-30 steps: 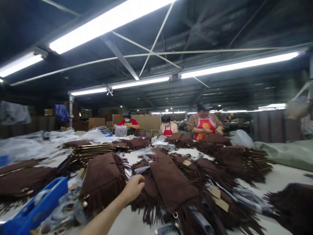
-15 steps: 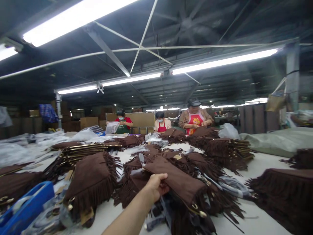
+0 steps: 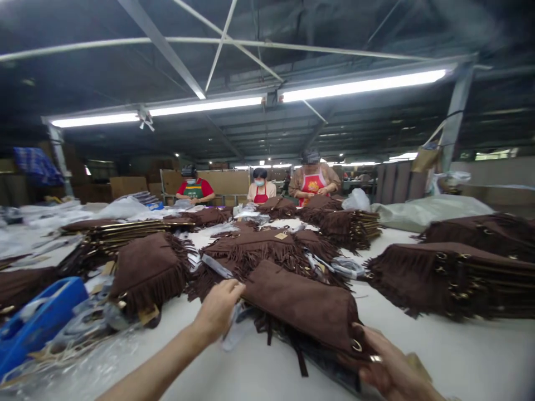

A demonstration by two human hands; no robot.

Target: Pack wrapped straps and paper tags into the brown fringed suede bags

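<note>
A dark brown fringed bag (image 3: 298,298) is held between my two hands above the white table (image 3: 234,373). My left hand (image 3: 221,309) pinches its upper left corner, fingers closed. At the bag's right end, beside a gold ring and clasp, my right hand (image 3: 387,359) has its fingers wrapped round the edge, partly hidden beneath. Fringe strips and some dark plastic hang under the bag. Just behind it lie more brown fringed bags (image 3: 259,245), one with a tan tag.
Stacked brown bags (image 3: 460,278) stand at the right, another bag (image 3: 148,267) at the left. A blue tape dispenser (image 3: 42,323) and clear plastic (image 3: 100,362) lie at the lower left. Three people work across the table.
My right hand has come into view and taken hold of the bag's right end. My left hand has moved left, still gripping the bag. The camera view has tilted down and turned right.
</note>
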